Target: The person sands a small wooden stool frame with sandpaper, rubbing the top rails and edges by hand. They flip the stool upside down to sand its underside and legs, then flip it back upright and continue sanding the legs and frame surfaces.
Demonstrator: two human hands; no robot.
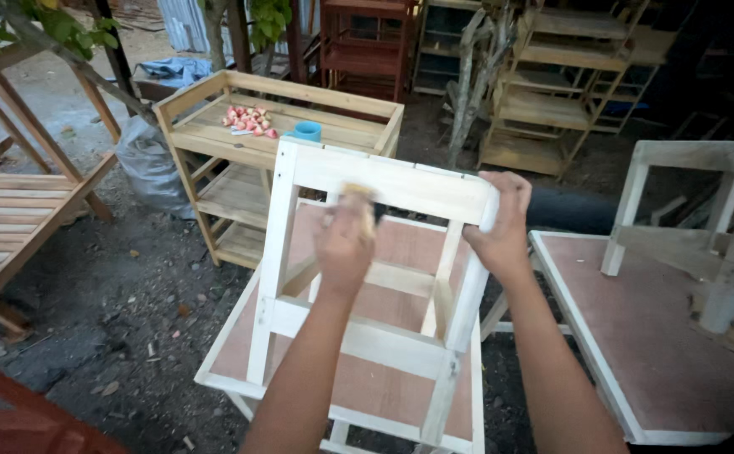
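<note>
1. A dirt yard [123, 294] strewn with small chips and stones fills the ground of the head view, with wooden furniture standing all around it.
2. Stacked bare-wood shelf units [552, 92] stand at the back right, next to a reddish one [365, 42] further left.
3. A slatted wooden piece [5, 219] leans at the left edge.
4. An unpainted two-tier rack [241, 168] stands behind the work; a grey sack [152, 164] slumps against its left side.
5. Two low counters with white-painted edges and brown board tops lie side by side: one [232, 336] under the work, one [644, 353] to the right carrying another whitewashed frame [703, 210].
6. The whitewashed wooden frame [400, 181] rests on the near counter, tilted, with its top rail in the centre of the picture, between both hands.
7. The right hand [501, 223] is wrapped around the right end of the top rail at the corner post, fingers over the far side, gripping it.
8. The left hand [346, 244] is closed around a small tan sanding pad [360, 202], pressed against the front face of the top rail; the pad is blurred.
9. On the rack's top shelf lie a heap of small pink and white pieces [249, 119] and, just to their right, a small blue round tub [306, 131].
</note>
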